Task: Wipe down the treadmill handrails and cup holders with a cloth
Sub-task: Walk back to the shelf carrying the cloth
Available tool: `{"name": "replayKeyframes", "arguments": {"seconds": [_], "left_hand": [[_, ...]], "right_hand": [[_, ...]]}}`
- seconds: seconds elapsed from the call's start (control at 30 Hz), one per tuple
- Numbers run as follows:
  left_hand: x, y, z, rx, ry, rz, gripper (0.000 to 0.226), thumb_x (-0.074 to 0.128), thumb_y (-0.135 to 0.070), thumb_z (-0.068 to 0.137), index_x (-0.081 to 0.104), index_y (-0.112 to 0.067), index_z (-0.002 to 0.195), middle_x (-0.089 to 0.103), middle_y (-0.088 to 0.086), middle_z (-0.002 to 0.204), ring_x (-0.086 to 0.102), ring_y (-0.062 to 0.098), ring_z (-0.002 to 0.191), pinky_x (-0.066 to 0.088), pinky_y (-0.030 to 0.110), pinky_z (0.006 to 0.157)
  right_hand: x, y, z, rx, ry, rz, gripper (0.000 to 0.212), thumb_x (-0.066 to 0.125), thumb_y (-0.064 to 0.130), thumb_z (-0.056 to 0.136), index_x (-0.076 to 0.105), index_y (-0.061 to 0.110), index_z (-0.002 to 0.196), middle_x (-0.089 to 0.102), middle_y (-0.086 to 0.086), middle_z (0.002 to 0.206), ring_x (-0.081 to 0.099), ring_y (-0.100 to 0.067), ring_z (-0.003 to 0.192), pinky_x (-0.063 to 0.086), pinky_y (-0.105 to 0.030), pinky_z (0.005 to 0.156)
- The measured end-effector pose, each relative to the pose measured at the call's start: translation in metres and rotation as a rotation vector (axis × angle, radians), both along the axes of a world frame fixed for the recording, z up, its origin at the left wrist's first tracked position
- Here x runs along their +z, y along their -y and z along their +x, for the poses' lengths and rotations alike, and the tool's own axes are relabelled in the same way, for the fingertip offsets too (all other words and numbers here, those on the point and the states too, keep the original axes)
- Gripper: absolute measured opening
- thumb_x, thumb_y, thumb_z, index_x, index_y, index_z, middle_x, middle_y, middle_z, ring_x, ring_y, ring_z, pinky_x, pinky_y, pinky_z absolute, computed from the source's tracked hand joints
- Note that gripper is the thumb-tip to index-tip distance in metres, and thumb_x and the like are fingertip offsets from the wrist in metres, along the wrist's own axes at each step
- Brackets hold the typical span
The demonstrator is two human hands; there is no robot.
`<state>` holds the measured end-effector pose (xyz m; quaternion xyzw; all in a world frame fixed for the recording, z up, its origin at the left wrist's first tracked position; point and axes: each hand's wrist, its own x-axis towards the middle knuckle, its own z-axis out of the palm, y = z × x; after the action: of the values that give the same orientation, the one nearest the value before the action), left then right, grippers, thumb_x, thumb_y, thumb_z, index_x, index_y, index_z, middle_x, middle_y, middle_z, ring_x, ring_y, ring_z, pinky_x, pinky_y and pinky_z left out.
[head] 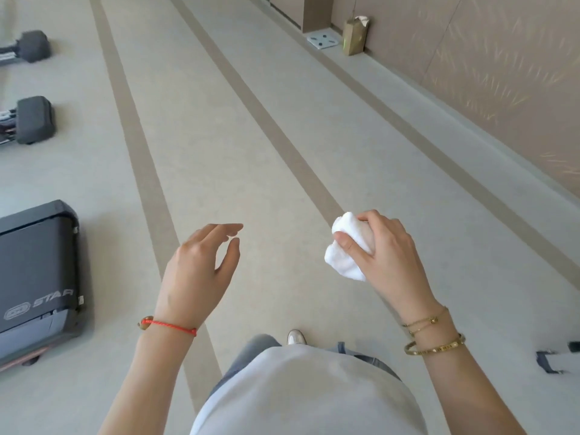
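Note:
My right hand (387, 255) grips a crumpled white cloth (343, 249), held in the air over the floor at the centre right. My left hand (201, 271) hovers to its left, fingers relaxed and holding nothing. The rear end of a dark grey treadmill deck (34, 271) marked "STAR" lies at the left edge, well left of my left hand. No handrails or cup holders are in view.
Two more machine ends (34, 120) (31, 45) line the left edge further ahead. A brown paper bag (354, 36) and a white plate (323, 41) stand by the wall at the top right. A small dark object (549, 361) sits at the right edge. Striped floor runs ahead.

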<state>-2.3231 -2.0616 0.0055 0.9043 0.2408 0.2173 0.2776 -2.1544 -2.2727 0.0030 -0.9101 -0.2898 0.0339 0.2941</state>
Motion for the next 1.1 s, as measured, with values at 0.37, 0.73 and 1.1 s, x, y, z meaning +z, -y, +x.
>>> {"name": "replayKeyframes", "arguments": {"seconds": [0.37,0.73,1.1], "left_hand": [[-0.027,-0.145,0.166,0.102,-0.020,-0.045,0.021,0.057,-0.018,0.096,0.069,-0.021,0.113,0.068,-0.007,0.104,0.048,-0.018,0.059,0.040,0.025,0.064],[-0.001,-0.363,0.368,0.083,0.033,-0.008,0.021,0.058,-0.016,0.096,0.069,-0.018,0.114,0.068,-0.005,0.105,0.046,-0.020,0.058,0.039,0.025,0.065],[-0.016,-0.532,0.548,0.040,-0.052,-0.010,0.021,0.058,-0.016,0.096,0.069,-0.018,0.114,0.068,-0.007,0.104,0.048,-0.018,0.060,0.037,0.017,0.062]], "right_hand": [[-0.029,-0.164,0.180,0.109,-0.069,-0.057,0.053,0.041,0.070,0.084,0.054,0.023,0.103,0.062,0.007,0.098,0.053,-0.021,0.097,0.045,-0.045,0.086],[-0.012,-0.386,0.383,0.117,-0.018,-0.014,0.058,0.036,0.074,0.082,0.055,0.022,0.100,0.062,0.006,0.094,0.053,-0.021,0.094,0.046,-0.043,0.082],[-0.026,-0.547,0.557,0.090,-0.033,-0.018,0.059,0.035,0.075,0.082,0.055,0.023,0.100,0.061,0.006,0.091,0.052,-0.019,0.088,0.046,-0.041,0.079]]}}
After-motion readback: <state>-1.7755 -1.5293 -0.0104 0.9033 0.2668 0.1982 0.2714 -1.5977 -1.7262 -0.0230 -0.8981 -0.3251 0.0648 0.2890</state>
